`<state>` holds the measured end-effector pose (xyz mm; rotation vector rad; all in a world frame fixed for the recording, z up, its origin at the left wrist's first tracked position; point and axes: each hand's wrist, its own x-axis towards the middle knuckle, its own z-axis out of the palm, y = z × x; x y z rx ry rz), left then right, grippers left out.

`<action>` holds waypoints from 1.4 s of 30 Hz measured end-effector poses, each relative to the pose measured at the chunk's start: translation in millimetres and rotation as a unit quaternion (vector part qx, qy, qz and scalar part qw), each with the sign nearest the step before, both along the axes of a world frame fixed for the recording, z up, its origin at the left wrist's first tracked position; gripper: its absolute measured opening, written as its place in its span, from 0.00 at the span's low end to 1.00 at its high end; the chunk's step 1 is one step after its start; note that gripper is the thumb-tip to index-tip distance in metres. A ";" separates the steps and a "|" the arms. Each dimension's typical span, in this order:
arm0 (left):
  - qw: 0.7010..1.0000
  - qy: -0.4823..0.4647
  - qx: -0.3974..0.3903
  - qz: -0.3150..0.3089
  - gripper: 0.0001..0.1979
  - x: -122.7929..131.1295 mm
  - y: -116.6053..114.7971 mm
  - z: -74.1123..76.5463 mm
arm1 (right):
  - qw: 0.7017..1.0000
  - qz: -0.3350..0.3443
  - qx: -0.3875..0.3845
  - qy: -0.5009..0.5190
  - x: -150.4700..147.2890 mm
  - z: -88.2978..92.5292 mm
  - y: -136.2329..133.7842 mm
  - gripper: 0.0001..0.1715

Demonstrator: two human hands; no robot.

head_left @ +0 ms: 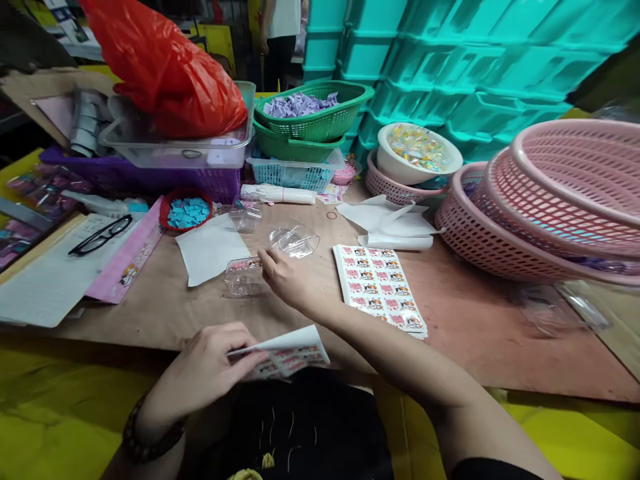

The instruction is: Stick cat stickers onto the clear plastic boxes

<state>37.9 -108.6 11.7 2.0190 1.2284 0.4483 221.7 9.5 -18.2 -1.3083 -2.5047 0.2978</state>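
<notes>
My left hand (215, 363) grips a bent sheet of stickers (295, 353), printed with cats and pink figures, above the table's front edge. On the table, a small clear plastic box (245, 287) has a pink printed sticker (245, 265) along its far part. My right hand (285, 277) reaches over to the box's right end, fingers curled together against it; what is between the fingertips is hidden. A second clear plastic piece (294, 240) lies just beyond that hand. Right of my forearm rests a stack of sticker sheets (380, 287).
White backing paper (213, 247) lies left of the box, crumpled paper (390, 220) behind the stack. A red basket (165, 217) holds blue pieces. Eyeglasses (103, 235) sit on papers at left. Pink baskets (475, 247) stand right; a red bag (170, 73) and green baskets (320, 127) stand behind.
</notes>
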 end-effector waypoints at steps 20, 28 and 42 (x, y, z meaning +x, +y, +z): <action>0.902 -0.342 -0.229 0.133 0.19 67.8 49.1 -39.6 | 0.990 -0.056 -0.114 0.060 105.4 52.8 -74.5 0.16; 0.922 -0.310 -0.191 0.132 0.19 79.9 45.3 -55.1 | 0.988 -0.070 -0.094 0.104 108.2 46.0 -74.8 0.04; 0.790 -0.410 -0.438 0.128 0.20 72.2 48.8 -69.6 | 0.993 0.114 -0.012 0.024 126.9 8.0 -60.0 0.17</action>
